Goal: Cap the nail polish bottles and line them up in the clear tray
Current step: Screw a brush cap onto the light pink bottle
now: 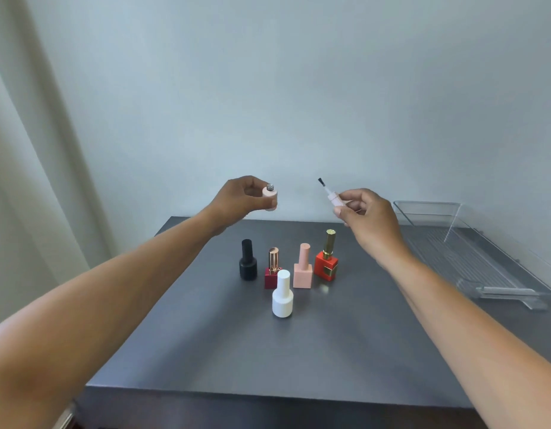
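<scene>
Bottle (pixel 270 199) (pink, uncapped) is being gripped by the left hand (pixel 237 199) above the tabletop (pixel 206 351), its brush cap (pixel 331 196) being pinched by fingers (pixel 340 211) of the right hand (pixel 370 218); 5 capped bottles (pixel 303 270) are standing outside the clear tray (pixel 425 202).

Bare forearms (pixel 128 283), left hand (pixel 237 198), right hand (pixel 371 219).

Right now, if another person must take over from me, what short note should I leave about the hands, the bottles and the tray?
Left hand holds the open pale pink bottle above the table. Right hand holds its brush cap, apart from the bottle, brush pointing up.
Five capped bottles stand on the table: black, dark red, white, peach, orange. The clear tray sits at the right, no bottle in it.
Done: five bottles capped. Left: cap the pink one, then line all six up in the tray.
</scene>
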A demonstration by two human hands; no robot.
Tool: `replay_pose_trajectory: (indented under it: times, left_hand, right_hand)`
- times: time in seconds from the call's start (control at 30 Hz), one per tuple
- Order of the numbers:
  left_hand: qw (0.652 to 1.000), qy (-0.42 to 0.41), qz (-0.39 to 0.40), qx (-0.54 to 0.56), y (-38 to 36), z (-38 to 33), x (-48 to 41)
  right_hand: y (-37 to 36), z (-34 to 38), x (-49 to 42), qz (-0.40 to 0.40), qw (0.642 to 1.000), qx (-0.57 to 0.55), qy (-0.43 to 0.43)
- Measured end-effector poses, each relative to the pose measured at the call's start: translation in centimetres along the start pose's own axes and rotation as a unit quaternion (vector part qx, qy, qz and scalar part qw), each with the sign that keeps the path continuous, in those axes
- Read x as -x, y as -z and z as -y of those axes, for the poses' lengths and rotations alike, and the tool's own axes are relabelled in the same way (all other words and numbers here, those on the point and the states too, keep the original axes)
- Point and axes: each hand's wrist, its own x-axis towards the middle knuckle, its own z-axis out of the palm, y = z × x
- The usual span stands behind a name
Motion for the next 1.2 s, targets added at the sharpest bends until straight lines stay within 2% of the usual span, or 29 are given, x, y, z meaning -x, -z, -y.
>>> replay_pose_trajectory:
  times: [0.17, 0.47, 0.7, 1.03, 1.2]
  left_hand:
    - [0.998, -0.058, -0.025, 0.0, 0.5, -2.9, 4.7]
    - [0.996, -0.066, -0.049, -0.044, 0.6, -4.3, 10.3]
    - [0.995, -0.073, -0.036, -0.062, 0.7, -5.1, 11.7]
    - [0.991, -0.072, -0.03, -0.106, 0.2, -5.9, 12.0]
    - [0.988, -0.077, -0.027, -0.128, -0.5, -5.9, 11.6]
  right_hand:
    - [-0.1, 3.6, 1.6, 0.006, 0.999, -0.023, 0.045]
    - [-0.7, 6.7, 5.0, 0.04, 0.992, 0.014, 0.116]
    - [-0.3, 7.4, 6.4, 0.04, 0.99, 0.05, 0.124]
    - [0.4, 8.2, 6.6, 0.032, 0.975, 0.117, 0.187]
    - [0.6, 8.2, 6.2, 0.051, 0.967, 0.149, 0.199]
